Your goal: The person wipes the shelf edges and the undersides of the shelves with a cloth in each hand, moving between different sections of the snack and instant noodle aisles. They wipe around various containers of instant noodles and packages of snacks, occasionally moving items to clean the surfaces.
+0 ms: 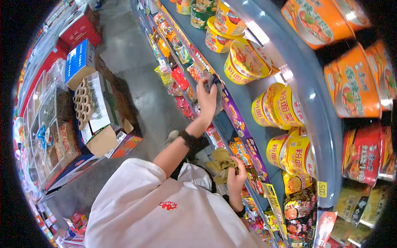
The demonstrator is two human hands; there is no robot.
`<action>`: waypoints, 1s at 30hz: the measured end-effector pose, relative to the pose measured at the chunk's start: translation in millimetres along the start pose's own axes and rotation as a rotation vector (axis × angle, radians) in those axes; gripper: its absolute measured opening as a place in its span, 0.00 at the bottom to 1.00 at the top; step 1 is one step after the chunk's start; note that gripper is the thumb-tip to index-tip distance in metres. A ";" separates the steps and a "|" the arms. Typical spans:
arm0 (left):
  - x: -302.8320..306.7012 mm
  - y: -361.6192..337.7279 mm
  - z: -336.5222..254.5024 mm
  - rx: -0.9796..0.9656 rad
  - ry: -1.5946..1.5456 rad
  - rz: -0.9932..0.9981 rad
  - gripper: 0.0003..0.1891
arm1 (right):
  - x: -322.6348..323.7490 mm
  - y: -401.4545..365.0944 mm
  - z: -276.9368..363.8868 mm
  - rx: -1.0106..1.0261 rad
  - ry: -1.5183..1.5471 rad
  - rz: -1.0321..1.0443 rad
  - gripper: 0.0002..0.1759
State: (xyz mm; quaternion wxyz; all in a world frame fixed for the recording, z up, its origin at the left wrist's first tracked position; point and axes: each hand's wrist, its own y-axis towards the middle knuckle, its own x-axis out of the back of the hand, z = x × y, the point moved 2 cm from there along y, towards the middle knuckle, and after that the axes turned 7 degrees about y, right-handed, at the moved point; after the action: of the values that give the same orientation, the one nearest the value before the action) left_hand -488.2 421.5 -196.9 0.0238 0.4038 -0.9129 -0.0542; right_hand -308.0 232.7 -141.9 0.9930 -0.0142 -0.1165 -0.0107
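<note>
My left hand (207,98) is closed on a dark grey cloth (218,96), pressed at the front edge of a grey shelf (242,97). A purple printed strip (234,112) runs along that edge just beside the cloth. Lower down and closer to my body, my right hand (236,177) grips a crumpled olive-brown cloth (222,160) in front of the lower shelves. Yellow noodle tubs (244,62) stand on the shelf to the right of my left hand.
Orange noodle tubs (351,84) and a red one (360,155) fill the upper shelf at right. Bagged snacks (180,78) line the lower shelves. Across the aisle floor (124,45) are a carton with egg trays (84,101), a blue box (78,62) and clear bins (53,107).
</note>
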 end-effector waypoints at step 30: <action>20.4 65.4 2.7 -0.287 0.192 0.434 0.16 | -122.5 77.6 2.9 -0.086 0.095 -0.293 0.17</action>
State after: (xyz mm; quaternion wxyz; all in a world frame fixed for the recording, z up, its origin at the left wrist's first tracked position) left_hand -550.2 450.3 -191.9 0.1780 0.1948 -0.9546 -0.1381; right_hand -426.0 312.4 -169.6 0.9837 -0.0388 -0.0699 -0.1608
